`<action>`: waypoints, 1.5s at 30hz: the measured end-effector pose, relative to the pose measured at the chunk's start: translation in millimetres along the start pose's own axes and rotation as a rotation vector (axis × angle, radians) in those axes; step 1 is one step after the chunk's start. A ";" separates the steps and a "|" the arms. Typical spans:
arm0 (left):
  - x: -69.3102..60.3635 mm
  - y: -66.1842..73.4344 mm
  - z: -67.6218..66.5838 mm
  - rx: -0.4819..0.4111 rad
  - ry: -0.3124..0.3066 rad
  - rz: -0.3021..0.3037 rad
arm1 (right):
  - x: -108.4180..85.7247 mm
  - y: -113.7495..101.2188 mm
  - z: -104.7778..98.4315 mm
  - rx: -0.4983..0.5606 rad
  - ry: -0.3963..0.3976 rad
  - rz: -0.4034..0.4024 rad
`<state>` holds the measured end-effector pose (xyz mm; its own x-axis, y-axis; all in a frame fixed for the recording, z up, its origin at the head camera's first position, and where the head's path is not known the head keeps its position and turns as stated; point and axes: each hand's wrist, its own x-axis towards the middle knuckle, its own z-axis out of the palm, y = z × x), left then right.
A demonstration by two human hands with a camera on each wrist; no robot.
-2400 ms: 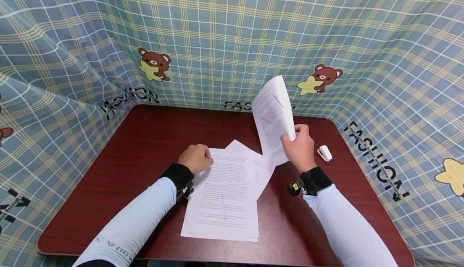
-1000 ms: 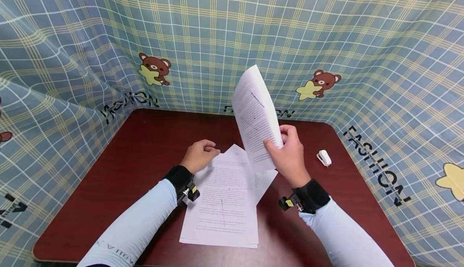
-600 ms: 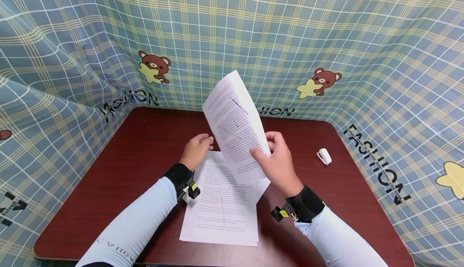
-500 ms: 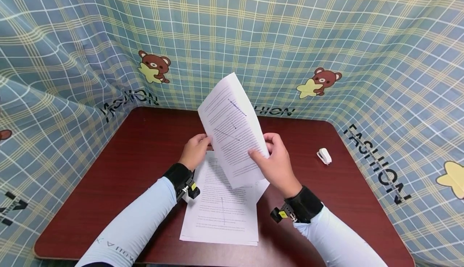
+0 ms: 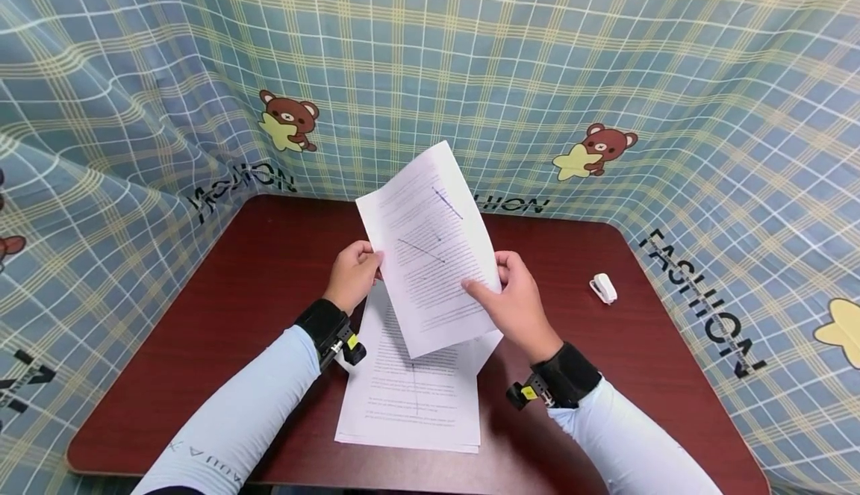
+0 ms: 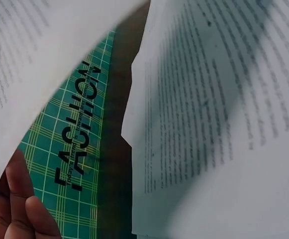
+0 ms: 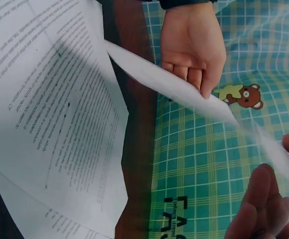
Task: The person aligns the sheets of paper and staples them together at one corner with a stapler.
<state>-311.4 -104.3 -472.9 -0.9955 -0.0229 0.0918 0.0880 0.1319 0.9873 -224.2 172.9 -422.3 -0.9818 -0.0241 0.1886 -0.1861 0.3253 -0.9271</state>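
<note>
The left hand [image 5: 351, 278] and right hand [image 5: 517, 304] each pinch an edge of a printed paper [image 5: 426, 263], held tilted above a dark red counter [image 5: 248, 271]. Overlapping pages [image 5: 403, 413] lie beneath it; a white stapler [image 5: 604, 288] rests farther right.

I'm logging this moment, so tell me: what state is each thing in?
Held paper: off the table, tilted, slightly curved.
Left grip: pinching the held paper's left edge.
Right grip: pinching its right edge.
Lower papers: lying on the table, overlapping, not squared up.
White stapler: on the table, apart from both grips; open or closed unclear.
Cloth backdrop: hanging, wrinkled.
</note>
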 end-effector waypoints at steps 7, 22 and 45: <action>-1.7 -4.4 -7.3 0.080 -0.013 0.014 | 5.2 8.8 -1.6 -0.020 0.070 0.013; -5.4 -17.3 -18.8 0.107 -0.145 0.020 | 16.9 38.3 -6.0 -0.148 0.101 0.151; -19.0 -29.1 -33.8 0.625 -0.228 -0.130 | 2.1 74.6 7.0 -0.530 -0.197 0.190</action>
<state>-293.8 -141.1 -499.0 -0.9850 0.1238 -0.1199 -0.0009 0.6918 0.7220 -240.4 190.5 -493.3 -0.9941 -0.0777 -0.0752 -0.0115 0.7675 -0.6410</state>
